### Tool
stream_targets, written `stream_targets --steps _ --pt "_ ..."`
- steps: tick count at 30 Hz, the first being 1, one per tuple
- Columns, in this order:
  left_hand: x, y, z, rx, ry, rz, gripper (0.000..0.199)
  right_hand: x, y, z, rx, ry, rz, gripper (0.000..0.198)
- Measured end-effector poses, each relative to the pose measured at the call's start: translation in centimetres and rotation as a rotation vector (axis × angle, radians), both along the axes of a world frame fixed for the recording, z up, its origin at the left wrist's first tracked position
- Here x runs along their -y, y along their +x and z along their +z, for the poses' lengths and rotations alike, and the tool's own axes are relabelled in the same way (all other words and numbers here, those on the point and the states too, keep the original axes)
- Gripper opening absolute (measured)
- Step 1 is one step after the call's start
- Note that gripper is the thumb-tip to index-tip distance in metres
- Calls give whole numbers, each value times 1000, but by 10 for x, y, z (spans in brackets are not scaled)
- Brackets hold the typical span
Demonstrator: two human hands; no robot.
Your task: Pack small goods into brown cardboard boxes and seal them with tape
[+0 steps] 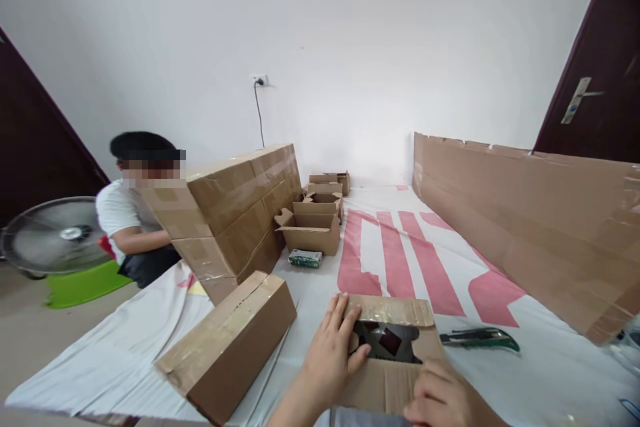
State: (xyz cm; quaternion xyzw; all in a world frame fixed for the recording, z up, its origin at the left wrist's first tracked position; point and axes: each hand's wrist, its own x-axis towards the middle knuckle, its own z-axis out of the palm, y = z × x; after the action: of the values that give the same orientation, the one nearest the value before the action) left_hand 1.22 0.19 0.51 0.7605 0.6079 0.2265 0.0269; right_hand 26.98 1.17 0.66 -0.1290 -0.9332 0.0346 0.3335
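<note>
The left hand (334,340) rests spread over the left side of the opened carton (393,309) on the near bench (545,380); the right hand (440,392) curls at its near-right corner, grip unclear. Brace left, ease flaps gently, avoiding the knife (485,339).

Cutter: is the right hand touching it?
Apart. In the head view, white cloth shows between the cutter's handle and the right hand, which is at the box.
</note>
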Motion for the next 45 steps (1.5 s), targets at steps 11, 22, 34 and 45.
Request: stream_targets --steps 11,22,34,45 --pt "2 -1 -9 -4 38 2 51 -98 -40 68 266 -863 -237 44" --pt "3 -2 -8 -11 25 0 51 -107 -46 63 -169 -1451 -219 30" --pt "4 -1 -8 -44 53 -11 50 -92 -53 68 -508 -1768 -107 30" --pt "4 -2 -13 -41 96 -6 49 -90 -57 65 -510 -1674 -33 41"
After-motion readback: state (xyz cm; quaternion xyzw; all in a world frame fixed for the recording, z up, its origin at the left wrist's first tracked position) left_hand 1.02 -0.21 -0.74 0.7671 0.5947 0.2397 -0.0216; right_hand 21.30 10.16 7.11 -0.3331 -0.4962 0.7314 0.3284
